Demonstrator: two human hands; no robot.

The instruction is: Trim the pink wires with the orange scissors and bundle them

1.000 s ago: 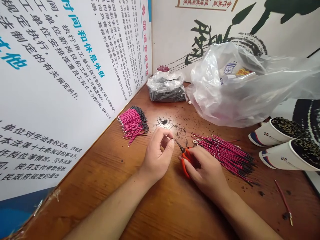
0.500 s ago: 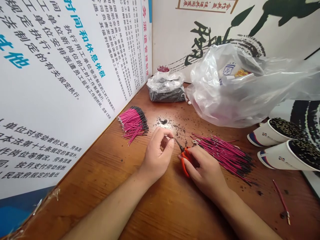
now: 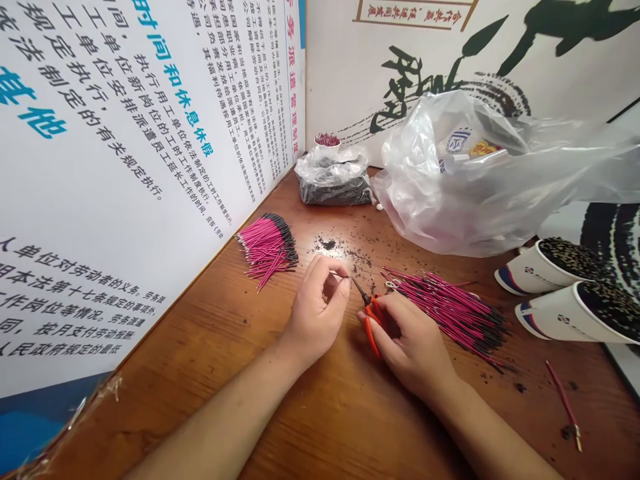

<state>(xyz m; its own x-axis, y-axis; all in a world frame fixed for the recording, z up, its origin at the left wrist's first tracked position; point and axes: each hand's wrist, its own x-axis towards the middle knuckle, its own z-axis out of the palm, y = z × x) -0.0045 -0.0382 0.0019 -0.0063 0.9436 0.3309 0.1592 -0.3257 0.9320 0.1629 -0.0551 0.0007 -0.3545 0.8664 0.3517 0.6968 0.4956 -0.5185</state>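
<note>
Orange-handled scissors (image 3: 374, 319) are gripped in my right hand (image 3: 413, 340), their dark tips pointing up and left. My left hand (image 3: 320, 303) is closed, thumb and fingertips pinched together right at the scissor tips. Whatever lies in that pinch is too small to make out. Just beyond my right hand a loose bundle of pink wires with black ends (image 3: 450, 310) spreads over the wooden table (image 3: 320, 413). Further left, past my left hand, lies a neater pile of similar pink wires (image 3: 270, 247), black ends toward the back.
Two paper cups (image 3: 543, 267) holding dark bits lean at the right. Behind stands a large clear plastic bag (image 3: 460, 193), beside a smaller bag of black pieces (image 3: 333, 183) and a cup of pink wires (image 3: 327, 141). One red wire (image 3: 564, 403) lies front right. Printed panels wall the left and back.
Almost nothing differs. The view has shifted very slightly, and both hands keep the same pose at the scissor tips.
</note>
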